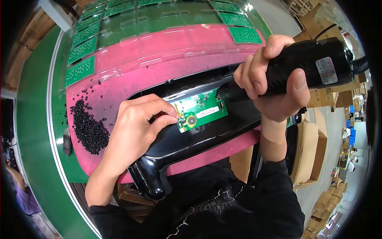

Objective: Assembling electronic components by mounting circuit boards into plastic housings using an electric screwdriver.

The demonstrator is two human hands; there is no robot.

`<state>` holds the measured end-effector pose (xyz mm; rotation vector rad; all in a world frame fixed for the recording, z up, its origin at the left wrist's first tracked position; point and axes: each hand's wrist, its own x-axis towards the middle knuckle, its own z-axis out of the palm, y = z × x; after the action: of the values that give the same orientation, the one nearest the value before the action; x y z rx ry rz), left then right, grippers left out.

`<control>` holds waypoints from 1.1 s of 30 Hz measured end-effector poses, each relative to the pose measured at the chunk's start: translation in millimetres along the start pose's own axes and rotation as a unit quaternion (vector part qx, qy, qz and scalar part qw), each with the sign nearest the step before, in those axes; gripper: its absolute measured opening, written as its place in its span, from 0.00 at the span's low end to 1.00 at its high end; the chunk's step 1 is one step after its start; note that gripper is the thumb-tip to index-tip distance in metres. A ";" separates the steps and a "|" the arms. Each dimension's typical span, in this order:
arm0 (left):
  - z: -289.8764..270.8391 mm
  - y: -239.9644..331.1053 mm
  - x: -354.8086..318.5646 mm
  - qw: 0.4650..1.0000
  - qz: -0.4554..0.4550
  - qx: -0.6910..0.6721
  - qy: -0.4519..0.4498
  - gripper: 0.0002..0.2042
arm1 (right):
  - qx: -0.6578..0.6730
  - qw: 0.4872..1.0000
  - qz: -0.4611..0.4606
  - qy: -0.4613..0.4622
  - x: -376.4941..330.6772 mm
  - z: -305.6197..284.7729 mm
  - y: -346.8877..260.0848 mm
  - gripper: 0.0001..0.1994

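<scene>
Left hand: the left hand (137, 119) rests on the black plastic housing (199, 135), palm down, with the forearm coming in from the lower left.
Left grip: thumb and forefinger are pinched nearly closed on a small brass-coloured part (178, 115) at the left edge of the green circuit board (201, 110); whether the part is lifted clear of the board cannot be told.
Right hand: the right hand (274, 85) is wrapped around a black electric screwdriver (306, 67).
Right grip: the fingers are closed fully round the tool's body, with the thumb across its near side.
Screwdriver: it lies tilted, its tip pointing left and down, meeting the upper right corner of the circuit board; a cable leaves its rear end at the right edge of the view.
Circuit board: it sits inside a recess of the black plastic housing, between the two hands, and has a round metal disc near its lower left.
Housing: it lies across a pink foam mat (159, 63) on the desk (36, 119), with one end hanging toward the person.
Screws: a heap of small black screws (88, 127) lies on the mat, to the left of the left hand.
Tray: a clear plastic tray (167, 16) holding more green boards lies beyond the mat.
Surroundings: cardboard boxes (308, 151) stand to the right of the desk.
</scene>
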<state>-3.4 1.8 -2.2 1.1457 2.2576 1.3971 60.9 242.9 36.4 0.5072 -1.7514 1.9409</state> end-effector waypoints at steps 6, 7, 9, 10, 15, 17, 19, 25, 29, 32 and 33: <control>4.0 4.1 1.1 1.000 0.004 0.005 0.002 0.07 | -0.031 0.999 0.010 -0.008 -0.9 -1.5 2.7 0.25; 3.8 3.6 0.5 1.000 0.003 0.005 0.001 0.07 | -0.033 0.999 0.008 -0.012 -0.5 -1.5 3.3 0.25; 3.3 2.5 -0.8 1.000 0.002 0.021 -0.015 0.07 | -0.033 0.999 0.012 -0.017 0.1 -1.7 4.4 0.25; 3.7 3.0 -0.6 1.000 0.003 0.021 -0.016 0.07 | -0.036 0.999 0.014 -0.021 0.5 -2.0 3.7 0.25; 6.9 0.8 -1.3 0.999 0.017 0.044 -0.026 0.11 | -0.044 0.998 0.030 -0.031 3.2 0.8 2.7 0.23; 7.4 2.2 -1.8 0.996 0.018 0.078 -0.040 0.14 | -0.068 0.996 0.049 -0.044 7.1 2.5 1.3 0.21; 5.7 4.5 -2.3 0.992 0.020 0.113 -0.052 0.16 | -0.063 0.996 0.049 -0.046 7.7 3.0 3.7 0.21; 4.6 3.7 -4.0 0.985 0.045 0.154 -0.056 0.21 | -0.083 0.996 0.036 -0.015 3.7 10.2 7.7 0.22; 6.4 -3.4 -6.5 0.989 0.036 0.130 -0.051 0.20 | -0.054 0.998 0.023 -0.015 1.3 10.3 4.7 0.24; 3.9 -5.3 -3.9 0.992 0.059 0.104 -0.027 0.18 | 0.107 0.994 -0.020 -0.002 -6.6 14.6 -4.9 0.28; 2.3 -4.1 -2.5 0.997 0.062 0.048 -0.006 0.16 | 0.125 0.988 -0.061 -0.073 -3.8 10.2 -7.1 0.28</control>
<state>-2.4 0.5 -7.3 1.3404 2.3030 1.3351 67.6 232.9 41.2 0.8448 -1.5263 2.0911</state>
